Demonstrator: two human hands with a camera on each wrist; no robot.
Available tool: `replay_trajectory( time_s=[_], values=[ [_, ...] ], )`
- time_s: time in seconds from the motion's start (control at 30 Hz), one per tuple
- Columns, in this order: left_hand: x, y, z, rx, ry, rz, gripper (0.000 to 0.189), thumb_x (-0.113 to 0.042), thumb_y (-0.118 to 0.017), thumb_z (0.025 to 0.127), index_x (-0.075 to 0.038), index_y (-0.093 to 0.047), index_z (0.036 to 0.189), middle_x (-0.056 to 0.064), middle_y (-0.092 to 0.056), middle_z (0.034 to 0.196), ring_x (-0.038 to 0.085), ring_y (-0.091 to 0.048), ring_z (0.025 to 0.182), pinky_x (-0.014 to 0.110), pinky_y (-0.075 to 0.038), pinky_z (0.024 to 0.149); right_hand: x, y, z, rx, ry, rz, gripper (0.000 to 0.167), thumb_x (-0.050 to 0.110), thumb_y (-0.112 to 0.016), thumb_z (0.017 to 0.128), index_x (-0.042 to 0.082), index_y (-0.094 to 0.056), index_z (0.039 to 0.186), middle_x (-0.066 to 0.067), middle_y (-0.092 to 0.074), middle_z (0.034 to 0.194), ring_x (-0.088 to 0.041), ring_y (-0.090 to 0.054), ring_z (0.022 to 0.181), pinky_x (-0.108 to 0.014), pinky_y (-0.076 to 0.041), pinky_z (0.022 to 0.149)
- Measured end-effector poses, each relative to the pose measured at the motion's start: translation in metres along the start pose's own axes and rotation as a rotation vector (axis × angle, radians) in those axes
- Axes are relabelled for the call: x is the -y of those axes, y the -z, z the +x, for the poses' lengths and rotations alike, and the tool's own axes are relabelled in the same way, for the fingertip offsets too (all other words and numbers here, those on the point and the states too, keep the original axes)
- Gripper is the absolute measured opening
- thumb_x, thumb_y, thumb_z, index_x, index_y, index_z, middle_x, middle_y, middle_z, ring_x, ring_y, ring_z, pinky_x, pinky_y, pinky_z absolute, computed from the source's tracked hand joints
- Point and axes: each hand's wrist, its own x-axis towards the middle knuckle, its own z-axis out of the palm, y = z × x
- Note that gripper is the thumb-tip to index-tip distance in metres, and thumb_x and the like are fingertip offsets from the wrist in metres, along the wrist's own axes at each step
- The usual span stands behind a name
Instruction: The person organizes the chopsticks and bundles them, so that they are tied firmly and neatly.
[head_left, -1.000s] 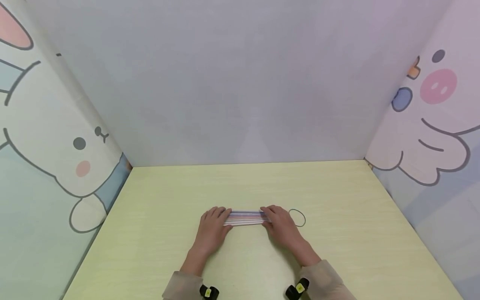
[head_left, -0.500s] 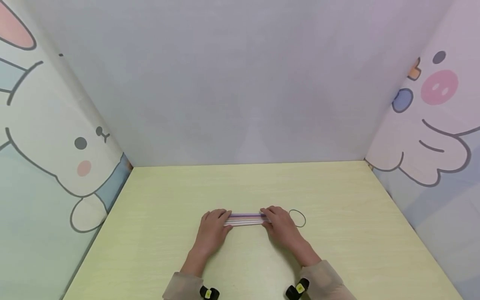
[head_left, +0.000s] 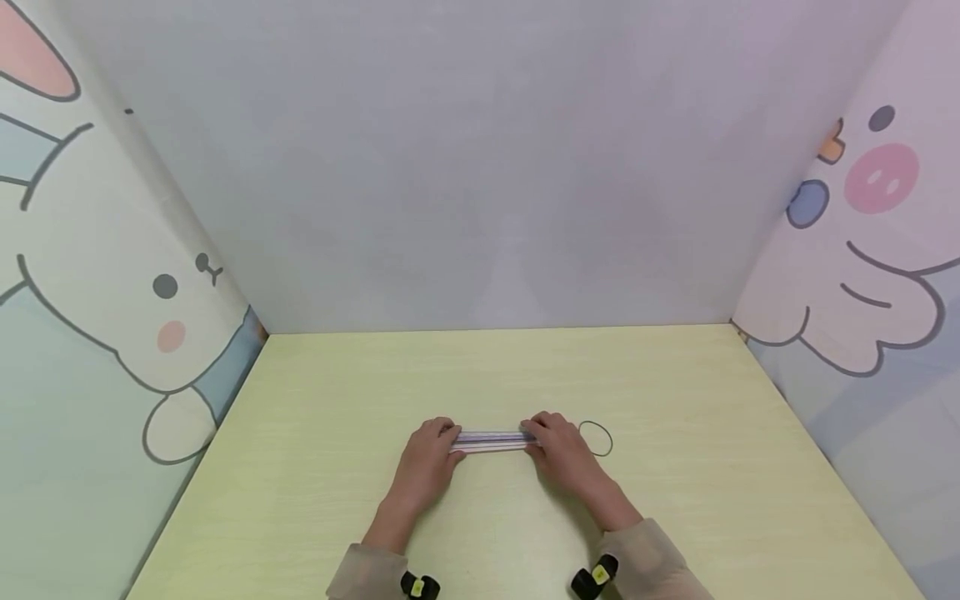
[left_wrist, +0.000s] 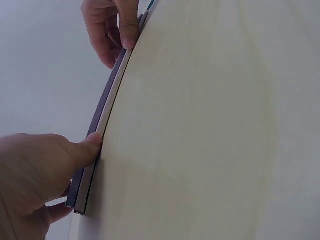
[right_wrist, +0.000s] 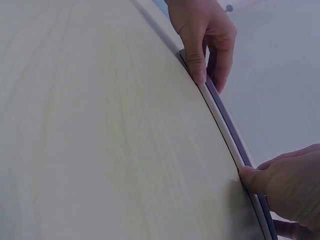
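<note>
A plain grey back wall (head_left: 480, 167) rises behind a pale yellow wood-grain desk (head_left: 495, 375), flanked by a left side panel (head_left: 90, 275) printed with a white cartoon animal with a pink cheek and a right side panel (head_left: 870, 250) bearing a pink pig-like snout. At the desk, a person in beige sleeves (head_left: 367, 573) works with both hands on a slim bundle of long strips (head_left: 491, 442), which lies crosswise in front of the wearer, a little below the middle of the head view. Thin pale, purple and dark lines run along its length between the two grips. The left hand (head_left: 424, 463) pinches the bundle near its left end, thumb on the near side and fingers on the far side; the right hand (head_left: 564, 457) pinches it the same way toward the right. The wrist views show two bars of the bundle side by side and touching, one dark and one pale, with the thumbs pressed on the pale one; their squared ends stick out past the left hand. Whether the bundle touches the desk or is held just above it cannot be told. Just beyond the right hand, a thin dark loop (head_left: 596, 438) lies on the desk; any link to the bundle is hidden. Near the sleeve cuffs sit black devices (head_left: 595, 577) with yellow labels.
</note>
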Motion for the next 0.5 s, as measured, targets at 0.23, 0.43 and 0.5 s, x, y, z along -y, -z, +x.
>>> replay_trajectory(
  time_s=[0.23, 0.43, 0.5],
  values=[
    [0.001, 0.002, 0.010, 0.003, 0.005, -0.025, 0.037, -0.012, -0.078, 0.087, -0.001, -0.070, 0.122, 0.010, -0.064, 0.118, 0.028, -0.062, 0.109, 0.042, -0.050, 0.095, -0.005, -0.003, 0.008, -0.018, -0.002, -0.002, 0.027, 0.005, -0.083, 0.080, 0.004, -0.073, 0.105, -0.007, -0.066, 0.099, -0.024, -0.058, 0.085, -0.041, -0.049, 0.075],
    [0.003, 0.003, 0.021, 0.021, -0.014, -0.008, 0.031, -0.009, -0.079, 0.085, -0.001, -0.071, 0.114, 0.008, -0.061, 0.108, 0.025, -0.057, 0.098, 0.039, -0.050, 0.087, -0.010, -0.004, 0.015, -0.015, 0.024, -0.021, 0.023, 0.005, -0.083, 0.080, 0.005, -0.073, 0.101, -0.007, -0.064, 0.095, -0.024, -0.056, 0.081, -0.040, -0.047, 0.072],
    [0.004, 0.003, 0.022, 0.031, -0.016, -0.006, 0.026, -0.008, -0.079, 0.086, -0.002, -0.072, 0.110, 0.007, -0.059, 0.106, 0.024, -0.054, 0.095, 0.038, -0.050, 0.084, -0.010, -0.004, 0.016, -0.001, 0.023, -0.029, 0.020, 0.006, -0.082, 0.082, 0.005, -0.074, 0.100, -0.007, -0.064, 0.095, -0.024, -0.056, 0.081, -0.040, -0.047, 0.072]
  ],
)
